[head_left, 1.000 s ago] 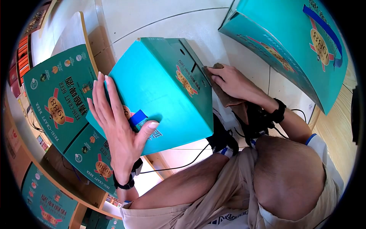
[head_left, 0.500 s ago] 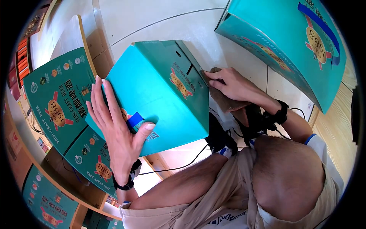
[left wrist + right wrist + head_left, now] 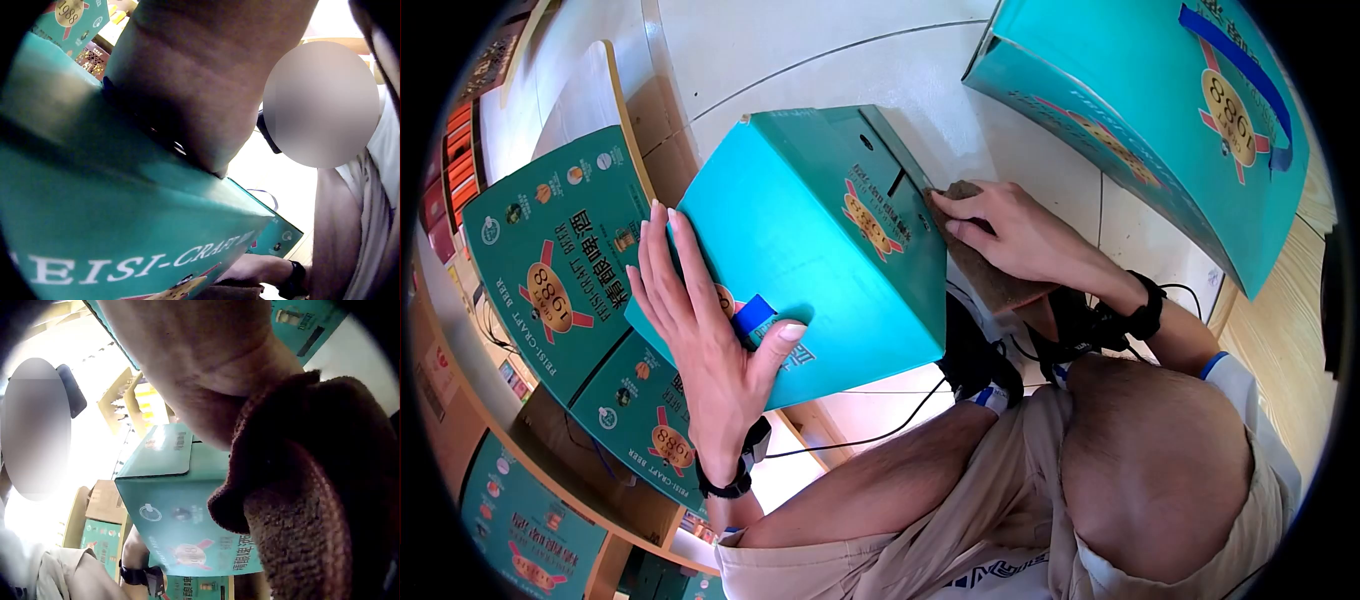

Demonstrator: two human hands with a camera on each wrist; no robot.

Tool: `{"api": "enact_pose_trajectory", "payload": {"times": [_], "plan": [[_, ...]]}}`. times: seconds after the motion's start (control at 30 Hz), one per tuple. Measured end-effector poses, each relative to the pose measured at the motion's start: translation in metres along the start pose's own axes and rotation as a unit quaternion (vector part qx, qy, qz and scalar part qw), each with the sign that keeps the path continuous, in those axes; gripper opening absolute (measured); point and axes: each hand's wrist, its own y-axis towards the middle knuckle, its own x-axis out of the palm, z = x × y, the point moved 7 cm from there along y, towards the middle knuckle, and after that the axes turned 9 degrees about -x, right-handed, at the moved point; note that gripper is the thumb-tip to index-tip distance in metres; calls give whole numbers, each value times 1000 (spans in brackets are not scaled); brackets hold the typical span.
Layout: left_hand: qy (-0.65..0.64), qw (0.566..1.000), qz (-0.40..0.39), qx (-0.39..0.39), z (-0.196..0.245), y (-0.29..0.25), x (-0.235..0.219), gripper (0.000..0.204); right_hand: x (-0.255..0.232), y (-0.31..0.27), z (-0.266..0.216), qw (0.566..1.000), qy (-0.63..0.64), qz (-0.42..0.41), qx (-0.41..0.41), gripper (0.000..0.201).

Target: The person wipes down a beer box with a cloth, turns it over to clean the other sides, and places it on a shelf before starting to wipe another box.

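Note:
A teal carton point(image 3: 800, 290) stands tilted between the hands in the head view. My left hand point(image 3: 715, 350) rests on its top face with spread fingers, the thumb beside a blue strap point(image 3: 754, 315). My right hand point(image 3: 1025, 235) pinches a brown cloth point(image 3: 990, 280), its fingertips at the carton's right side edge. In the right wrist view the cloth point(image 3: 294, 519) hangs in folds below the hand, in front of the carton point(image 3: 181, 519). The left wrist view shows the carton's lettered side point(image 3: 125, 231) close up, with the palm over it.
Another teal carton point(image 3: 1140, 130) with a blue strap stands at the upper right on the tiled floor point(image 3: 800, 50). Several green cartons point(image 3: 550, 270) sit in a wooden shelf point(image 3: 600, 520) on the left. A black cable point(image 3: 860, 440) runs beside the person's legs.
Since a second ago the carton and both hands have shifted slightly left in the head view. The right hand has moved a little down along the carton's edge with the cloth.

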Motion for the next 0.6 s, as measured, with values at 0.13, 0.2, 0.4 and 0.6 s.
{"api": "enact_pose_trajectory", "payload": {"times": [0.13,0.2,0.4,0.6], "plan": [[-1,1000,0,0,0,-1,0,121,-2,0,-3,1000,-9,9,-22,42],[-3,1000,-3,-2,0,0,0,121,-9,2,-3,1000,14,-6,9,38],[-26,1000,10,-4,-2,-4,-3,117,-31,11,2,998,18,41,43,33],[-67,997,18,-15,-12,-8,-9,103,-44,29,-24,998,51,39,-13,33]]}}
